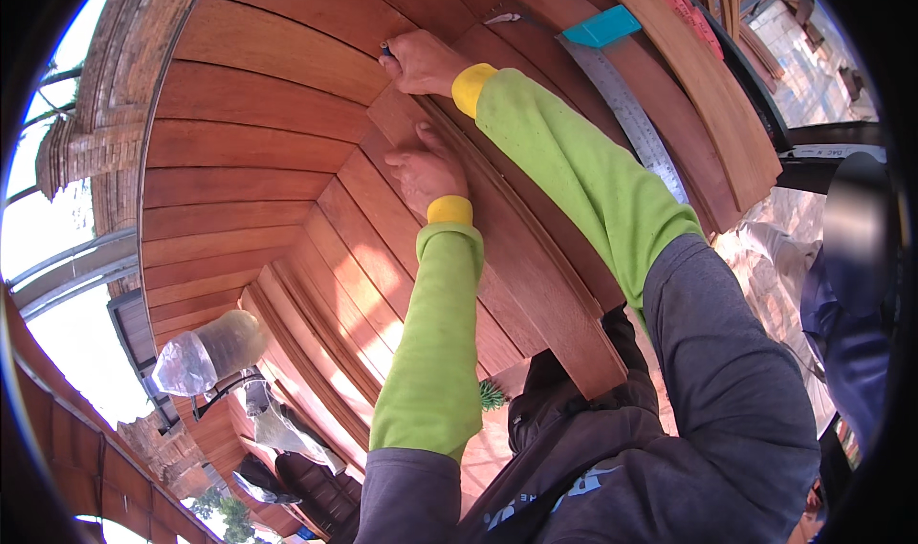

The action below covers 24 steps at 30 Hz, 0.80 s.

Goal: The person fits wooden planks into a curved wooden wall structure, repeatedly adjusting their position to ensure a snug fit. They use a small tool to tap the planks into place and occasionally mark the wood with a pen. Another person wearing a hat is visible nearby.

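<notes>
My right hand (426, 64) is closed around a small blue-tipped item (386, 50), too small to name, at the upper end of a long wooden plank (535, 315). Just below it, my left hand (428, 173) has its fingers curled against the same plank, gripping near its left edge. The plank slants down toward my body, lying over panels of reddish-brown boards (258, 142) with narrow seams. To the right of my right forearm lies a metal square (631, 114) with a turquoise handle (601, 26).
More loose boards (722, 114) and red-handled items (684, 9) sit at upper right. At lower left stand a plastic bottle (215, 353) and clear plastic bags (287, 429). A green bristly item (491, 396) lies near my body. A dark, blurred shape (841, 305) is at the right rim.
</notes>
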Tool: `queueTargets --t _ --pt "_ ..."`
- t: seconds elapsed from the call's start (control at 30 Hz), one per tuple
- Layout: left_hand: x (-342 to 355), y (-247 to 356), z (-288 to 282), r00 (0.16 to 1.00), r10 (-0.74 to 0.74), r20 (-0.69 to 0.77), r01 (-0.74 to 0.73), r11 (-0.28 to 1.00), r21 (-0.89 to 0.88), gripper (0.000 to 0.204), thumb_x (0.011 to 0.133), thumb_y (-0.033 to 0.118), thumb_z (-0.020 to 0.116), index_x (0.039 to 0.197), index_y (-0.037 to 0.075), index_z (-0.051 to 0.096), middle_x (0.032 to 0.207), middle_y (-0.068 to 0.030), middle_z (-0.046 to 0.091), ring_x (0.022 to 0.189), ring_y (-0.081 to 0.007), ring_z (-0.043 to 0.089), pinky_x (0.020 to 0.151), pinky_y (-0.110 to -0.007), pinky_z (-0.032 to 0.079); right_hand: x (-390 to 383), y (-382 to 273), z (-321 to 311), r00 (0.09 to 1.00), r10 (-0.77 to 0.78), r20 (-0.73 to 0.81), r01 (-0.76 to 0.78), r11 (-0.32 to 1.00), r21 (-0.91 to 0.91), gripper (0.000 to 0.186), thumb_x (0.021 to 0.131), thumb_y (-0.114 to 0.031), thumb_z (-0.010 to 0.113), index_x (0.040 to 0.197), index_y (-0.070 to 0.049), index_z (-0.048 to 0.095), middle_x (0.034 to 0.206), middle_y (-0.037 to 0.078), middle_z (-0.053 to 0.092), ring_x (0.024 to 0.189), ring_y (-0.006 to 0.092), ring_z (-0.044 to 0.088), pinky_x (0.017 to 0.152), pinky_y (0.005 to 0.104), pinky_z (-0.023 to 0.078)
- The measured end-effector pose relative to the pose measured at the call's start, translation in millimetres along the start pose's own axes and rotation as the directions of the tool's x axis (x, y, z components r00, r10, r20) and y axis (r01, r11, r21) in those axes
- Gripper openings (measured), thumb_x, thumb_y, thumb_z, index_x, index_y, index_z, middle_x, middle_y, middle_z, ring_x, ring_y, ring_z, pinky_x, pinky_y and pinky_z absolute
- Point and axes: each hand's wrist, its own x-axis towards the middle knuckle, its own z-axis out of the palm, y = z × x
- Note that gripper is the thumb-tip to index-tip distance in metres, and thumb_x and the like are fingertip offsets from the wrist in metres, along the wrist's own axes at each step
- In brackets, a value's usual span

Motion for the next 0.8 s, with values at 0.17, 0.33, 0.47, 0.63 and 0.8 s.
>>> queueTargets --t 0.17,0.33,0.47,0.63,0.8 --pt "3 3 -7 0.998 -0.004 0.057 0.004 1.000 0.001 0.072 0.085 0.060 0.040 0.105 -0.008 0.038 0.099 -0.0325 0.058 0.093 -0.0445 0.059 0.078 -0.051 0.048 -38 -15 -19 0.999 -0.002 0.049 0.001 1.000 0.012 0.023 0.083 -0.016 0.053 0.072 0.004 0.056 0.067 0.025 0.057 0.067 0.0408 0.057 0.063 0.0460 0.046" --pt "8 0 0 1.000 0.007 -0.030 -0.005 0.999 0.042 0.068 0.086 0.058 0.039 0.103 -0.008 0.038 0.096 -0.0305 0.058 0.088 -0.0432 0.061 0.074 -0.049 0.051 -185 -53 -61 0.996 0.087 0.017 -0.088 0.990 0.109 0.019 0.082 -0.014 0.055 0.073 0.002 0.054 0.059 0.023 0.052 0.059 0.0394 0.055 0.054 0.0423 0.043" --pt "9 3 3 0.999 0.036 -0.014 -0.035 0.998 0.057 0.068 0.087 0.056 0.039 0.105 -0.009 0.037 0.097 -0.0304 0.058 0.090 -0.0425 0.061 0.076 -0.048 0.050 -324 -88 -106 0.986 0.166 0.000 -0.162 0.965 0.206 0.006 0.078 0.001 0.057 0.083 0.000 0.054 0.073 0.015 0.056 0.063 0.0312 0.057 0.056 0.0370 0.045" --pt "11 -2 7 0.998 0.040 -0.050 -0.036 0.997 0.066 0.070 0.086 0.056 0.038 0.107 -0.010 0.038 0.099 -0.0293 0.058 0.092 -0.0424 0.060 0.079 -0.048 0.049 -397 -119 -140 0.958 0.266 0.103 -0.280 0.946 0.165 0.010 0.077 0.000 0.058 0.086 -0.001 0.055 0.075 0.014 0.057 0.067 0.0305 0.058 0.060 0.0363 0.046" --pt "9 -6 2 0.999 0.016 -0.052 -0.013 0.999 0.041 0.069 0.086 0.058 0.036 0.107 -0.008 0.038 0.099 -0.0290 0.058 0.091 -0.0424 0.061 0.077 -0.050 0.049 -323 -90 -109 0.986 0.115 0.116 -0.135 0.974 0.182 0.006 0.078 -0.003 0.058 0.081 -0.001 0.053 0.073 0.015 0.056 0.066 0.0313 0.058 0.058 0.0372 0.045"
